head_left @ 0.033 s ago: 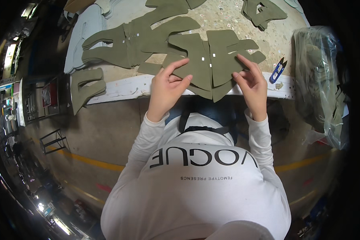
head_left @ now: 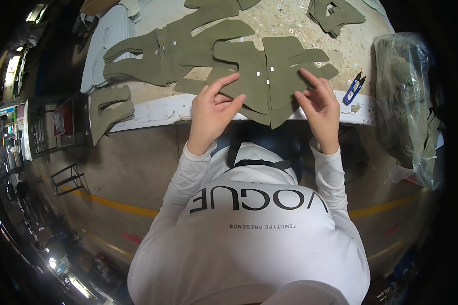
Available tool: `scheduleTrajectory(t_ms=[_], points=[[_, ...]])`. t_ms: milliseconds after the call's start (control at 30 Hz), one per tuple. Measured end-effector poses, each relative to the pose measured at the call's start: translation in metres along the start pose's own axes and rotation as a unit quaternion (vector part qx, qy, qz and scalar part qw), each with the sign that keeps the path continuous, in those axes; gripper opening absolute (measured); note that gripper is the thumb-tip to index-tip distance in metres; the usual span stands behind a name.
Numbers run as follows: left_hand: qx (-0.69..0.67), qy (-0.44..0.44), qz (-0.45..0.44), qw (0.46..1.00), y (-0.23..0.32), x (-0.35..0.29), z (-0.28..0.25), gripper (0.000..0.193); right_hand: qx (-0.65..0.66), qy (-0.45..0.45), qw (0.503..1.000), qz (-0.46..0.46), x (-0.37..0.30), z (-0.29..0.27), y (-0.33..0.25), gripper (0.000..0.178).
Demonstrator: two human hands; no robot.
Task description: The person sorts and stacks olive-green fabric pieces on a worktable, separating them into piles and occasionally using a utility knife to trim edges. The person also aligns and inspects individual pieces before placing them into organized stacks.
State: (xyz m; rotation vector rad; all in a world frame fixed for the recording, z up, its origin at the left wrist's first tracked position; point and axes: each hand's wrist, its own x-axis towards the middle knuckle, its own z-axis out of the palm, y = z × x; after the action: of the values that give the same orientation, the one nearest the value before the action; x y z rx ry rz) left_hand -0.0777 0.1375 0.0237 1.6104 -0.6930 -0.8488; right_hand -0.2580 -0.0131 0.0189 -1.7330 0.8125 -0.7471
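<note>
Two stacks of olive-green cut pieces, flat like fabric, lie side by side before me with their straight edges facing: a left piece (head_left: 245, 61) and a right piece (head_left: 284, 56). Small white stickers sit on both. Their pointed lower ends hang over the table's front edge. My left hand (head_left: 211, 117) rests at the left piece's outer edge, index finger and thumb spread. At the right piece's outer edge is my right hand (head_left: 324, 114), its index finger and thumb likewise apart. The remaining fingers of both hands are partly curled.
More olive pieces (head_left: 137, 66) lie at the left; one (head_left: 112, 113) overhangs the front edge. Blue-handled thread snips (head_left: 353, 90) lie on the speckled table (head_left: 285, 23) at the right. A clear plastic bag (head_left: 407, 107) of olive pieces hangs beside its right end. Another stack (head_left: 348, 15) lies far right.
</note>
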Motion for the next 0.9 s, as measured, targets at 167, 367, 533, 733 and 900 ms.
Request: scheduleTrajectory(t_ms=[167, 367, 533, 733, 900], points=[[-0.046, 0.043, 0.044, 0.997, -0.01, -0.009, 0.007, 0.043, 0.078, -0.013, 0.997, -0.008, -0.006, 0.005, 0.004, 0.054], [-0.041, 0.025, 0.015, 0.999, -0.007, -0.029, 0.005, 0.045, 0.125, -0.063, 0.987, 0.082, -0.022, -0.008, 0.0, 0.056], [-0.067, 0.036, 0.025, 0.997, -0.008, -0.029, 0.011, 0.044, 0.265, -0.039, 0.951, 0.155, -0.024, -0.012, -0.002, 0.055], [0.03, 0.054, 0.042, 0.997, -0.004, -0.028, 0.012, 0.046, 0.051, -0.065, 0.994, 0.073, -0.022, -0.004, -0.008, 0.05], [0.029, 0.049, 0.018, 0.998, 0.0, -0.033, 0.011, 0.049, 0.185, -0.066, 0.972, 0.131, -0.025, -0.003, -0.005, 0.051]])
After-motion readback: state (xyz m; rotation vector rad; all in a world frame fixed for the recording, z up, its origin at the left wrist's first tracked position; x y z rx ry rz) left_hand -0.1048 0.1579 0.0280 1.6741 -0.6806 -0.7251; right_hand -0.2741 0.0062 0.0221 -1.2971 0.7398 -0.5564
